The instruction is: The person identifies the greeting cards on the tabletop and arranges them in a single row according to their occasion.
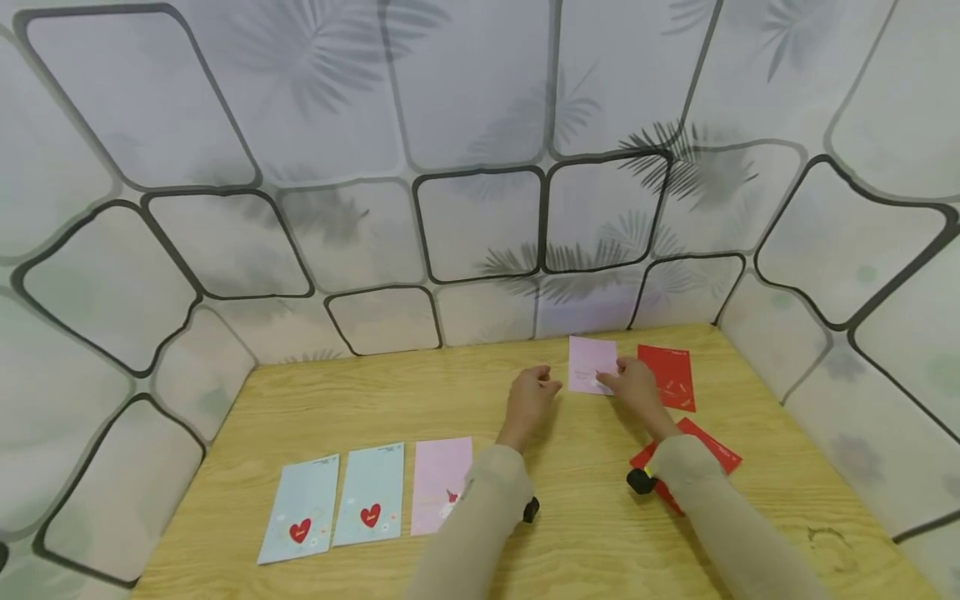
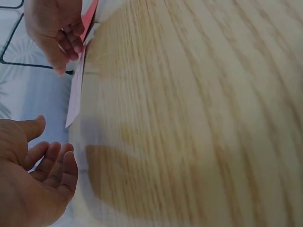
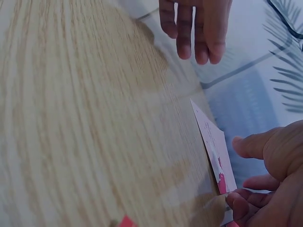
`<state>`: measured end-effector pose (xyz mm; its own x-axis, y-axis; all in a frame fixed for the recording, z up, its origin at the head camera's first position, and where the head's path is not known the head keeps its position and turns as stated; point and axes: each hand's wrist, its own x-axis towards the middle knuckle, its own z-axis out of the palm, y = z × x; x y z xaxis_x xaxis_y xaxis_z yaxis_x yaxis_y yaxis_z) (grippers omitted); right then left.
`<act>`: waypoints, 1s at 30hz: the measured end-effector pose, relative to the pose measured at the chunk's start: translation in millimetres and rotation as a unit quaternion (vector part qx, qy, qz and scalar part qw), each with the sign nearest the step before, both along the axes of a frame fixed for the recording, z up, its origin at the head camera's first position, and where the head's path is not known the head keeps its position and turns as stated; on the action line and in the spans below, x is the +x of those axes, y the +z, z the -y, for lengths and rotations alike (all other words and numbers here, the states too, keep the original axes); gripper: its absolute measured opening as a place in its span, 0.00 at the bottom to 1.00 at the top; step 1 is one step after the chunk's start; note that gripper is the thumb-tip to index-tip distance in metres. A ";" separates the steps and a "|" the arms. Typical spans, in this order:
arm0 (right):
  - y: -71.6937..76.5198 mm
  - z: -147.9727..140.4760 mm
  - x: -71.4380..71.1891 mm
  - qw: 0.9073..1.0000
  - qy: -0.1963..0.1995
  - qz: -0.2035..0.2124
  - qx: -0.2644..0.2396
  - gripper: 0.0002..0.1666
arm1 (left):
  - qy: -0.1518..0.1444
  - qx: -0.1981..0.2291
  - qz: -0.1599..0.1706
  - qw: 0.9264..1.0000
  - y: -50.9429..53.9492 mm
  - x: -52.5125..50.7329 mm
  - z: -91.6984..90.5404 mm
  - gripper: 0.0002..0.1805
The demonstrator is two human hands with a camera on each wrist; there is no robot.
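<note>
On the back right of the wooden table lies a pink card [image 1: 588,360], also visible in the right wrist view [image 3: 212,142]. The right hand [image 1: 639,393] is at its right edge; in the right wrist view that hand's [image 3: 279,170] fingertips are at the card's corner, the thumb held apart. To the card's left, the left hand [image 1: 528,407] hovers with loosely bent fingers and holds nothing; the left wrist view shows the same hand [image 2: 40,182] with its thumb apart. A red card [image 1: 675,379] lies just right of the pink one.
Two light blue cards [image 1: 302,500] [image 1: 371,492] with red hearts and another pink card [image 1: 441,475], partly covered by the left sleeve, form a row at the front left. More red card surface [image 1: 712,446] shows beneath the right forearm. A patterned covering [image 1: 480,225] stands behind the table [image 1: 337,408].
</note>
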<state>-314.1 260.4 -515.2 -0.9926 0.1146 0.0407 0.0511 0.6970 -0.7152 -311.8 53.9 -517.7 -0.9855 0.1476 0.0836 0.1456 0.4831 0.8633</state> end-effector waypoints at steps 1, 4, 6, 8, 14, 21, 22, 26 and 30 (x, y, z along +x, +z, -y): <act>-0.5 -0.1 0.1 1.000 -0.003 0.001 -0.002 0.18 | -0.001 -0.013 -0.002 1.000 -0.4 0.1 -1.7 0.21; -1.6 -0.1 1.3 1.000 -0.006 0.001 -0.001 0.17 | 0.004 -0.055 -0.002 0.998 0.0 1.0 -6.5 0.22; -3.9 -0.2 2.9 1.000 -0.007 -0.001 0.003 0.16 | 0.007 -0.082 -0.002 0.997 -0.9 1.5 -8.6 0.22; -7.9 0.0 3.7 1.000 -0.004 -0.009 0.009 0.19 | 0.011 -0.094 0.002 0.995 -3.0 1.3 -9.2 0.22; -12.9 7.4 3.0 0.998 0.011 -0.035 0.049 0.31 | 0.012 -0.106 -0.013 0.994 -5.9 0.8 -7.8 0.21; -9.8 14.2 3.4 0.999 0.023 -0.008 0.036 0.37 | 0.024 -0.162 -0.036 0.986 -9.7 2.3 -12.1 0.22; -9.6 14.8 3.5 0.999 0.025 -0.008 0.037 0.37 | 0.027 -0.168 -0.036 0.985 -11.2 2.0 -13.1 0.22; -9.3 17.2 3.9 0.998 0.025 -0.024 0.054 0.37 | 0.043 -0.174 -0.044 0.983 -16.2 1.1 -17.3 0.23; -9.3 20.2 4.2 0.998 0.020 -0.027 0.048 0.38 | 0.044 -0.177 -0.056 0.982 -16.4 1.4 -20.0 0.23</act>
<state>-309.9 240.1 -524.5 -0.9923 0.0671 0.1037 -0.0158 0.7638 -0.6453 -310.4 73.9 -534.1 -0.9833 0.1009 0.1517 0.1742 0.7648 0.6202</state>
